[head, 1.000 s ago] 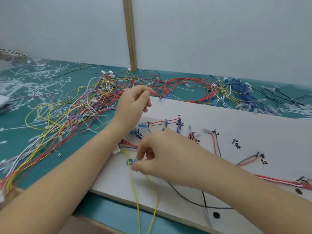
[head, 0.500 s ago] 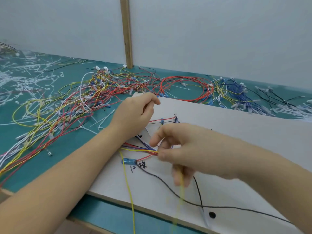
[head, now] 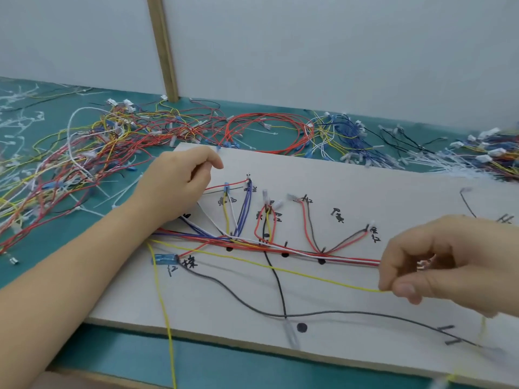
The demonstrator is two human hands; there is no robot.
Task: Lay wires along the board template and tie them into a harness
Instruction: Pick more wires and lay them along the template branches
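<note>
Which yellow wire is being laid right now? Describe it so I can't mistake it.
Start at the white board on the green bench. A bundle of wires runs along it; just below, one yellow wire slants alone. Only this one ends pinched in the right hand.

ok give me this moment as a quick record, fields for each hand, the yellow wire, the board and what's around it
left hand: rests on the left end of the board, fingers curled; what it holds, if anything, is hidden
right hand: pinches the yellow wire near the board's right side
yellow wire: stretched taut across the board from left to right, below the red bundle
red bundle: lies along the board's middle line, branches going up
board: white template with handwritten marks and black dots
around: loose wire pile on the green table
</note>
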